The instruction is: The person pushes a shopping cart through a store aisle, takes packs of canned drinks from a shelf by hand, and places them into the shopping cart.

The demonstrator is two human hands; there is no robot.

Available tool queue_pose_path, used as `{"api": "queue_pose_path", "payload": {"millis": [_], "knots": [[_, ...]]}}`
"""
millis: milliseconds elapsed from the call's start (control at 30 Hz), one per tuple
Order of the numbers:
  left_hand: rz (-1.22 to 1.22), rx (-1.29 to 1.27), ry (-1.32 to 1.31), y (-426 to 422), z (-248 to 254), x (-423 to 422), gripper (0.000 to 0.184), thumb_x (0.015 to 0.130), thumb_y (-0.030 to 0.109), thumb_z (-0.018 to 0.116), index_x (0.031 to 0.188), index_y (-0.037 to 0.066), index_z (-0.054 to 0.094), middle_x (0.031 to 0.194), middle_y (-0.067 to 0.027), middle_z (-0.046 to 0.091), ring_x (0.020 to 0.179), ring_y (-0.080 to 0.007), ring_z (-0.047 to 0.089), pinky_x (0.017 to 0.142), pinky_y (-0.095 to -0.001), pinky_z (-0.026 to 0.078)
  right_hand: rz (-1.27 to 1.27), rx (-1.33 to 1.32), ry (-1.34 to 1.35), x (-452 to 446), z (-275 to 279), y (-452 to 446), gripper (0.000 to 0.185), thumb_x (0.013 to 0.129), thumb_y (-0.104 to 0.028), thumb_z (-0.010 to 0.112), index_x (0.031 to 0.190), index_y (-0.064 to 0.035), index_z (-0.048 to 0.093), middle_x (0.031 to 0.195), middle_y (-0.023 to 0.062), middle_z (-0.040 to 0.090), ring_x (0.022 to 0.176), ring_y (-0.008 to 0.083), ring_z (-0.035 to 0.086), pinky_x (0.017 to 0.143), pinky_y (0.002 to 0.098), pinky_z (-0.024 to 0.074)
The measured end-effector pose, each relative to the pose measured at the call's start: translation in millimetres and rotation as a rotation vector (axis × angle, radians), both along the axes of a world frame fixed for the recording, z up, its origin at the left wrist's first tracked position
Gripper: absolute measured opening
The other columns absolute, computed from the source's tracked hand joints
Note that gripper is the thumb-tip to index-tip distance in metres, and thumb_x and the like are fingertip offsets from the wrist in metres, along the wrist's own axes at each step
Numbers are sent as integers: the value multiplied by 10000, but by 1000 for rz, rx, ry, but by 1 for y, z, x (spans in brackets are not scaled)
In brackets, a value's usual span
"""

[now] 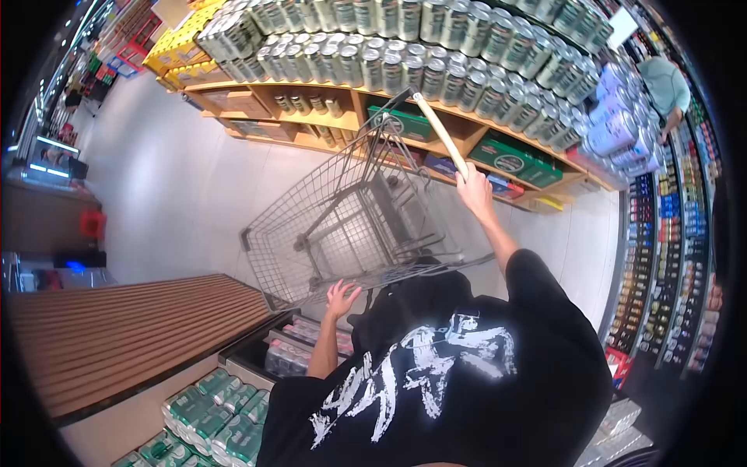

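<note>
A grey wire shopping cart (342,214) stands in front of me, turned sideways and seen from above. Its basket shows nothing inside. My right hand (473,189) is closed around the near end of the cart's pale handle bar (441,134). At the cart's near rim is my left hand (342,297), with fingers spread and slightly bent. Whether those fingertips touch the wire, I cannot tell.
Beyond the cart, a wooden shelf (350,115) carries stacked beer cans (389,70). A slatted wooden counter (132,335) lies at left, with green can packs (214,409) below it. At far right are bottle shelves (661,257) and another person (665,86).
</note>
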State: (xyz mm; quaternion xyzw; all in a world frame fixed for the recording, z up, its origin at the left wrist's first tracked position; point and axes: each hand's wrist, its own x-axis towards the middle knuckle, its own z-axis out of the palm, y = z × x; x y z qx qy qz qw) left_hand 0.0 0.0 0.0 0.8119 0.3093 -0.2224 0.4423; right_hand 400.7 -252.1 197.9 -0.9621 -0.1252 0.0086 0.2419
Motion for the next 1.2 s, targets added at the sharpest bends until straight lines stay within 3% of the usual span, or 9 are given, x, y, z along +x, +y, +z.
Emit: {"api": "queue_pose_path", "payload": {"millis": [67, 167, 400, 500, 633, 767, 967, 1167, 1200], "knots": [[-115, -32, 19, 16, -10, 10, 582, 785, 661, 567, 1255, 318, 558, 1522, -103, 198, 1393, -374, 74, 1114, -527, 125, -41, -11, -7, -2, 8, -2, 247, 864, -250, 558, 977, -32, 539, 853, 234, 650, 817, 430, 625, 707, 532, 483], [-189, -50, 97, -7, -6, 26, 549, 786, 647, 576, 1232, 328, 574, 1513, -129, 210, 1388, -381, 87, 1122, -489, 138, -108, -3, 10, -7, 4, -53, 235, 873, -242, 542, 968, -28, 537, 853, 233, 649, 822, 432, 623, 707, 530, 483], [-326, 27, 62, -44, -1, 64, 768, 800, 657, 548, 1406, 219, 368, 1491, -168, 231, 1374, -379, 135, 1115, -484, 151, -303, -9, -9, -17, 0, -140, 246, 864, -273, 564, 978, -55, 546, 792, 234, 644, 776, 430, 624, 682, 525, 482], [-386, 26, 21, -58, 4, 76, 751, 800, 648, 558, 1399, 233, 375, 1484, -176, 242, 1365, -391, 167, 1114, -485, 156, -363, 51, 17, -25, -1, -174, 257, 857, -276, 576, 1000, -65, 548, 771, 237, 640, 773, 430, 622, 673, 520, 480], [-456, 248, 30, -44, 7, 102, 740, 811, 679, 504, 1407, 264, 361, 1488, -183, 231, 1363, -410, 181, 1119, -487, 148, -381, 127, 49, -25, 5, -183, 264, 859, -233, 565, 1016, -22, 543, 761, 248, 635, 749, 436, 619, 651, 528, 481], [-567, 250, 205, -29, 3, 135, 733, 821, 707, 447, 1419, 295, 342, 1493, -183, 232, 1368, -403, 174, 1119, -477, 170, -403, 192, 52, -21, 1, -191, 281, 863, -229, 562, 1028, -4, 529, 768, 247, 639, 750, 436, 623, 653, 526, 484], [-576, 246, 357, -54, 53, 173, 689, 849, 689, 411, 1419, 311, 336, 1482, -173, 259, 1366, -393, 171, 1122, -473, 162, -448, 209, 98, -23, 4, -207, 289, 867, -215, 559, 1046, 7, 511, 774, 244, 643, 743, 430, 628, 645, 524, 492], [-639, 301, 184, -34, 8, 176, 662, 857, 666, 431, 1391, 278, 381, 1464, -177, 285, 1346, -394, 204, 1116, -470, 179, -495, 216, 56, -25, 0, -215, 271, 859, -190, 565, 1034, 9, 512, 771, 252, 641, 742, 432, 628, 648, 522, 498], [-627, 324, 214, -41, 22, 181, 657, 858, 671, 424, 1375, 266, 407, 1468, -181, 281, 1358, -372, 209, 1111, -461, 178, -506, 219, 59, -24, 0, -214, 269, 858, -190, 566, 1032, 9, 514, 773, 252, 641, 746, 433, 628, 650, 522, 498]]}}
